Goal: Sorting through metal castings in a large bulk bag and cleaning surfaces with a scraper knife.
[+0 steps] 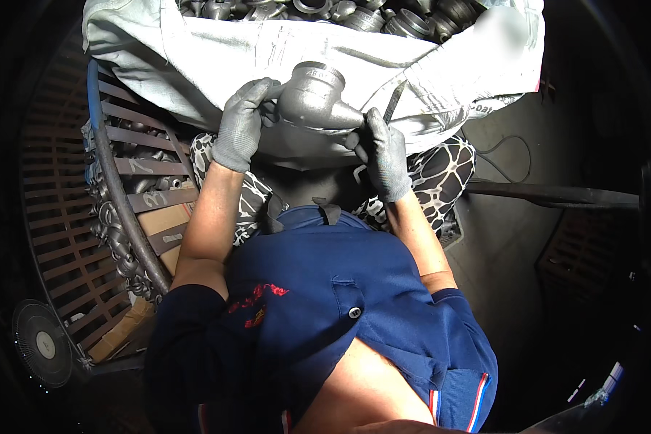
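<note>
A grey cast-metal pipe fitting [305,100], round-bodied with a ribbed round rim on top and a narrow spout to the right, is held up between my hands over my lap. My left hand [241,124], in a grey glove, is closed on its left end. At the spout's tip, the thumb and fingers of my gloved right hand [383,153] are closed. A flat, dark, file-like tool [396,101] sticks up out of that same hand; a bent light-coloured end [359,174] shows below the fingers. How the right fingers wrap the tool is partly hidden.
A large white woven sack [217,61] before me is heaped with metal fittings [405,23]. Left, a slatted metal cage [116,173] holds more fittings and cardboard. A fan [43,343] stands lower left. A dark bar [557,194] and a cable [528,155] lie right.
</note>
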The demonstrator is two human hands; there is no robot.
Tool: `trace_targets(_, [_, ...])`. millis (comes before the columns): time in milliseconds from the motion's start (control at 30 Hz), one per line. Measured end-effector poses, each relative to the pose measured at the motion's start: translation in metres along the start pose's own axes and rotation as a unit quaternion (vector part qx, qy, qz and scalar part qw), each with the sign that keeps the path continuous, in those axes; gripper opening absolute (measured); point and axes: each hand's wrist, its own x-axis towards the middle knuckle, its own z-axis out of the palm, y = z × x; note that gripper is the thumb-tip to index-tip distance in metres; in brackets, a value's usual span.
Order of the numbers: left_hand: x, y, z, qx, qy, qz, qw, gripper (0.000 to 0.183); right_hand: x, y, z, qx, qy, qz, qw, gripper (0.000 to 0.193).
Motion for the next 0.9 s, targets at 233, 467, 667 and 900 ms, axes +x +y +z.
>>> trace_targets(233, [-0.01,0.017,0.011,0.021,0.002,0.048,0.999,0.037,0.008,0.022,-0.008,-0.007,-0.062,0.017,0.998,0.061])
trace_targets(467, [-0.023,0.032,0.023,0.116,-0.011,0.124,0.985,0.044,0.015,0.043,-0.012,0.045,-0.095,0.037,0.994,0.061])
trace_targets(667, [-0.026,0.039,0.028,0.132,-0.032,0.114,0.984,0.041,0.01,0.035,-0.009,0.076,-0.116,0.089,0.986,0.047])
trace_targets(900, [-0.032,0.045,0.028,0.091,-0.017,0.111,0.99,0.026,0.009,0.029,-0.001,0.206,-0.141,0.122,0.961,0.036])
